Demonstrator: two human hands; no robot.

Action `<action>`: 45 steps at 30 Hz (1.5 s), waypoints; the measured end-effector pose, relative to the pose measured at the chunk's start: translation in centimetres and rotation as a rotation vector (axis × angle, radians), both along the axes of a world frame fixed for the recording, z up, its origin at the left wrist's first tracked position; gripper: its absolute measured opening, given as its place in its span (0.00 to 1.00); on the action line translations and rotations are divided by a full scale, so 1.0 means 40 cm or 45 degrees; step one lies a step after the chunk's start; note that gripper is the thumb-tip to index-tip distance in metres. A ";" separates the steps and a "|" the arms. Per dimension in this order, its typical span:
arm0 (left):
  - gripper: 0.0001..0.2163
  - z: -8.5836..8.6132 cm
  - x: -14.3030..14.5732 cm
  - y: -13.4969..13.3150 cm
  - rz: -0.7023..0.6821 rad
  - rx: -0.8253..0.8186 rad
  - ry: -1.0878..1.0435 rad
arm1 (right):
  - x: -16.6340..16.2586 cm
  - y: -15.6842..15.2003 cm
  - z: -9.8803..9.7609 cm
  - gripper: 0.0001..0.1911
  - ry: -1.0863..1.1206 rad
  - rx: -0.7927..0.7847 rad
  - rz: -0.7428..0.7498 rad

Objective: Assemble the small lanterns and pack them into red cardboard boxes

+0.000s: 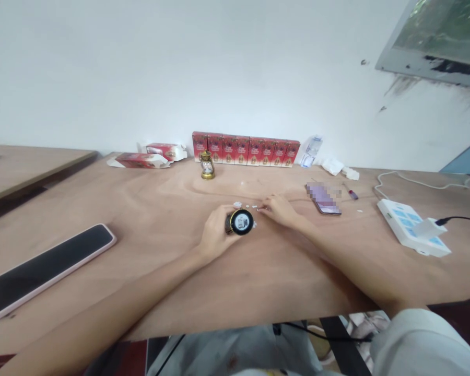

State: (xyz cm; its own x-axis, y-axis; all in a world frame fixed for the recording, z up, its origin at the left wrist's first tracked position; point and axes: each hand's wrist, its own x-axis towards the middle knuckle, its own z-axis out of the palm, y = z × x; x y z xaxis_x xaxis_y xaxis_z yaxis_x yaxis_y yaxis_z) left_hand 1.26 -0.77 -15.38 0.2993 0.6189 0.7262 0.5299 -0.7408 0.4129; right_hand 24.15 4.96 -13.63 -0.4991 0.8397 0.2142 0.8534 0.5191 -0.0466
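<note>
My left hand [215, 232] is wrapped round a small lantern [242, 222], tipped so that its round black base with a pale label faces me. To the right of it, my right hand [278, 210] rests low over the table, fingertips drawn together by some tiny white pieces [247, 206]. Whether one of these is pinched between the fingers is too small to make out. Further back, a second lantern [207, 166], gold-coloured with a clear middle, stands upright in front of a row of red boxes [241, 150].
Two opened red boxes [141, 160] lie at the back left. A phone [323, 198], a small screwdriver [351, 193], crumpled white tissue [332, 166], a clear bottle [311, 151] and a white power strip [411, 227] are on the right. A long dark device [47, 269] lies at left.
</note>
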 end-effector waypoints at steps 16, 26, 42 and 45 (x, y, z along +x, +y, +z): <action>0.18 0.004 0.002 -0.003 -0.027 0.001 -0.034 | -0.048 -0.071 0.020 0.12 0.635 0.375 0.169; 0.20 -0.008 -0.003 0.006 0.014 -0.019 -0.035 | -0.126 -0.169 0.080 0.07 0.514 0.698 0.603; 0.19 0.005 0.001 -0.001 0.045 -0.106 -0.051 | 0.017 -0.050 0.104 0.10 -0.158 0.100 0.020; 0.19 0.003 0.000 0.001 0.048 -0.090 -0.040 | 0.019 -0.034 0.075 0.13 -0.363 0.029 -0.019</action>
